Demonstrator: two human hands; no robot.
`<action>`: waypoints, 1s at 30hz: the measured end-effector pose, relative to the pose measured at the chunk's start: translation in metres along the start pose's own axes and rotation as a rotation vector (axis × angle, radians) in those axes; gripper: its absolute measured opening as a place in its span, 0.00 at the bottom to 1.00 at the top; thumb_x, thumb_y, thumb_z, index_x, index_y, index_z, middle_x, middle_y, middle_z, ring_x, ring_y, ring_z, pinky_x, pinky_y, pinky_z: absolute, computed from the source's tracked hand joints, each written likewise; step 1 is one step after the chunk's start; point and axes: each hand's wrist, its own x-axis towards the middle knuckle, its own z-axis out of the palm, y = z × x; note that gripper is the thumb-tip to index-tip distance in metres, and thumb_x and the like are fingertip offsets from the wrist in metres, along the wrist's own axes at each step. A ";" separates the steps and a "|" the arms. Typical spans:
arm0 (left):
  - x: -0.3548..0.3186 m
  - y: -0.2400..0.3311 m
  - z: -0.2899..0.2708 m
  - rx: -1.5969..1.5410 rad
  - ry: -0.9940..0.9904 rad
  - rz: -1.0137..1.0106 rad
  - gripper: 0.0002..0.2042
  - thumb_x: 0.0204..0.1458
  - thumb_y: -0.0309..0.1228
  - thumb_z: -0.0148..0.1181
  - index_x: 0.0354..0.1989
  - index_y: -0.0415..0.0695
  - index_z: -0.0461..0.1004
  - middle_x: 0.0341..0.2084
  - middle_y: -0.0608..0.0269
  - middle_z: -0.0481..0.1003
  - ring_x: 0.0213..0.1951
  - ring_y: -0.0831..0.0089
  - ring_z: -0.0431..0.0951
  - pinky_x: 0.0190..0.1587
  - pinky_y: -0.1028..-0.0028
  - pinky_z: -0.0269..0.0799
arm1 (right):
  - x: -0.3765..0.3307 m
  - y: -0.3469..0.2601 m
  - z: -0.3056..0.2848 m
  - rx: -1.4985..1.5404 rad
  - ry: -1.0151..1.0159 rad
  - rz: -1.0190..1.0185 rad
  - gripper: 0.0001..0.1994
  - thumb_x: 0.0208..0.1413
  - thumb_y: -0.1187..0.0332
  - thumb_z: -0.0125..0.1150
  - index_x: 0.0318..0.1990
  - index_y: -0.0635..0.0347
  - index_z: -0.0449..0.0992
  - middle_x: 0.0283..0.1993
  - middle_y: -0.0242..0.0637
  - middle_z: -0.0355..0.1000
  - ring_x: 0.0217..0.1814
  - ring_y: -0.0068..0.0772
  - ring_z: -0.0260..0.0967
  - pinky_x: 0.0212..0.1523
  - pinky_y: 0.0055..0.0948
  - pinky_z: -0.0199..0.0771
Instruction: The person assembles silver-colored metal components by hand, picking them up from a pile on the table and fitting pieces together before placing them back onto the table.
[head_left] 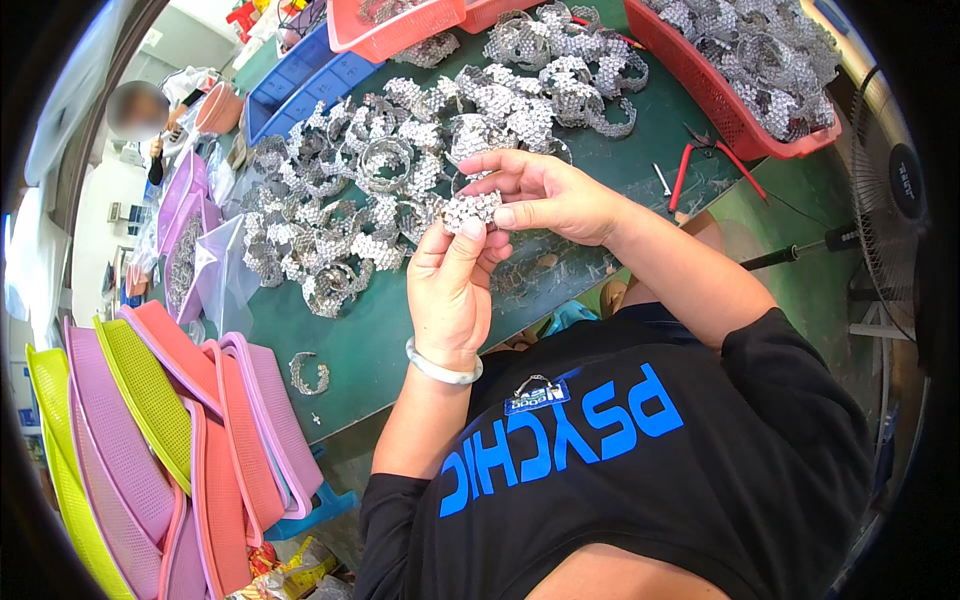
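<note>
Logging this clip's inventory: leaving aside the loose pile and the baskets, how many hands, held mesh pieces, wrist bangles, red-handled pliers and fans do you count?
Hands, left hand and right hand: 2
Silver mesh piece held by both: 1
White bangle: 1
Red-handled pliers: 1
Fan: 1
Total: 6

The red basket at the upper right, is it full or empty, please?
Full: the red basket is heaped with silvery mesh bands up to its rim.

A dark green desk (400,340) is carrying a wide heap of silvery mesh bands (400,190), with one stray band (308,373) lying apart near its front edge. Red-handled pliers (700,160) are lying beside a red basket (730,110), and blue trays (300,85) are sitting at the far edge.
</note>
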 end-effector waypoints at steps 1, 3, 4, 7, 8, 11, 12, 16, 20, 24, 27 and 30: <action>-0.001 0.000 -0.001 -0.017 -0.001 -0.005 0.07 0.53 0.27 0.50 0.38 0.41 0.70 0.31 0.63 0.74 0.30 0.77 0.74 0.35 0.77 0.71 | 0.000 0.000 0.000 0.005 -0.001 0.001 0.27 0.47 0.71 0.60 0.56 0.63 0.58 0.49 0.42 0.64 0.50 0.27 0.63 0.51 0.26 0.63; -0.001 0.000 -0.003 -0.054 -0.013 -0.015 0.07 0.53 0.27 0.50 0.39 0.41 0.70 0.32 0.63 0.74 0.30 0.77 0.74 0.35 0.77 0.71 | 0.000 0.002 0.000 0.014 -0.004 0.003 0.29 0.47 0.70 0.61 0.57 0.62 0.56 0.51 0.42 0.63 0.53 0.30 0.62 0.53 0.28 0.62; 0.000 0.000 -0.004 -0.075 -0.023 -0.019 0.08 0.53 0.26 0.51 0.40 0.40 0.70 0.32 0.63 0.74 0.30 0.77 0.74 0.35 0.77 0.72 | 0.000 0.002 0.001 0.006 0.008 -0.007 0.29 0.47 0.70 0.61 0.57 0.62 0.56 0.51 0.42 0.63 0.52 0.30 0.62 0.53 0.28 0.62; 0.000 0.001 -0.006 -0.112 -0.035 -0.030 0.09 0.53 0.25 0.51 0.42 0.40 0.70 0.33 0.62 0.74 0.31 0.77 0.74 0.36 0.77 0.72 | 0.001 0.002 0.003 -0.004 0.037 -0.025 0.29 0.46 0.71 0.60 0.57 0.62 0.56 0.50 0.42 0.63 0.52 0.29 0.62 0.53 0.27 0.62; 0.000 0.001 -0.006 -0.120 -0.037 -0.034 0.09 0.53 0.25 0.51 0.42 0.40 0.70 0.33 0.62 0.74 0.31 0.77 0.74 0.35 0.77 0.72 | 0.001 0.003 0.004 0.000 0.042 -0.023 0.29 0.46 0.71 0.60 0.57 0.62 0.57 0.50 0.42 0.63 0.52 0.29 0.62 0.53 0.27 0.62; -0.001 0.001 -0.008 -0.144 -0.038 -0.044 0.09 0.53 0.25 0.50 0.42 0.40 0.70 0.33 0.62 0.74 0.31 0.77 0.74 0.36 0.76 0.72 | 0.001 0.005 0.004 -0.026 0.057 -0.032 0.28 0.46 0.72 0.60 0.56 0.63 0.58 0.49 0.42 0.63 0.51 0.28 0.62 0.53 0.27 0.61; -0.001 0.000 -0.008 -0.153 -0.036 -0.048 0.08 0.53 0.26 0.50 0.41 0.40 0.70 0.33 0.63 0.74 0.31 0.77 0.74 0.36 0.76 0.72 | 0.001 0.006 0.005 -0.042 0.061 -0.037 0.28 0.46 0.72 0.60 0.56 0.63 0.58 0.49 0.42 0.63 0.51 0.28 0.62 0.53 0.27 0.61; 0.000 -0.001 -0.011 -0.188 -0.038 -0.068 0.08 0.53 0.26 0.50 0.40 0.41 0.70 0.33 0.63 0.74 0.31 0.76 0.74 0.36 0.76 0.72 | 0.000 0.005 0.008 -0.067 0.104 -0.042 0.27 0.45 0.73 0.61 0.55 0.63 0.59 0.48 0.40 0.63 0.50 0.27 0.62 0.53 0.27 0.61; -0.001 0.000 -0.011 -0.201 -0.016 -0.079 0.07 0.54 0.27 0.49 0.39 0.41 0.70 0.32 0.62 0.74 0.30 0.76 0.74 0.36 0.76 0.72 | 0.001 0.005 0.009 -0.063 0.112 -0.031 0.26 0.46 0.74 0.60 0.55 0.62 0.60 0.48 0.39 0.63 0.50 0.27 0.62 0.53 0.27 0.61; 0.000 0.000 -0.012 -0.217 -0.021 -0.097 0.07 0.54 0.27 0.49 0.39 0.41 0.69 0.32 0.62 0.73 0.31 0.75 0.74 0.36 0.76 0.72 | 0.001 0.004 0.009 -0.017 0.114 0.007 0.26 0.46 0.74 0.59 0.54 0.63 0.60 0.48 0.39 0.63 0.49 0.26 0.62 0.52 0.27 0.62; 0.000 0.000 -0.012 -0.221 -0.019 -0.101 0.07 0.54 0.28 0.49 0.39 0.41 0.68 0.32 0.62 0.73 0.32 0.75 0.73 0.36 0.75 0.72 | 0.002 0.007 0.008 -0.016 0.115 0.015 0.25 0.46 0.74 0.59 0.54 0.63 0.61 0.47 0.39 0.63 0.49 0.26 0.63 0.52 0.27 0.62; 0.000 -0.001 -0.011 -0.234 -0.015 -0.099 0.07 0.54 0.28 0.49 0.39 0.41 0.68 0.31 0.62 0.72 0.32 0.75 0.73 0.36 0.76 0.72 | 0.001 0.006 0.010 0.007 0.126 0.023 0.25 0.46 0.74 0.58 0.54 0.63 0.61 0.48 0.39 0.63 0.49 0.26 0.62 0.51 0.26 0.62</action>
